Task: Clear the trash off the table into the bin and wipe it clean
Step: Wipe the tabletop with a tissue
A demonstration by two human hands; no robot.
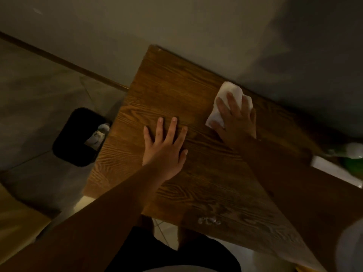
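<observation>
A white cloth (pixel 225 101), folded or bunched into a pad, lies on the far right part of the wooden bench (pixel 176 85), close to the wall (pixel 196 22). The right hand (pixel 235 118) presses flat on top of it with the fingers spread, palm down, so that the cloth shows past the fingertips and along the thumb side. The left hand (pixel 165 146) rests flat on the bare wood nearer the middle of the bench, fingers splayed, holding nothing. Both forearms reach in from the near edge.

Near the front edge of the bench sits a small whitish smear (pixel 209 220) on the grain; whether it is wet or dry cannot be told.

On the floor (pixel 39 99) just beside the bench's left edge stands a black bin (pixel 66 146), with crumpled pale trash (pixel 98 134) showing inside it against the side nearest the bench. At the far right, past the bench, something green and white (pixel 351 161) is blurred and cannot be made out. The light is dim and warm throughout.
</observation>
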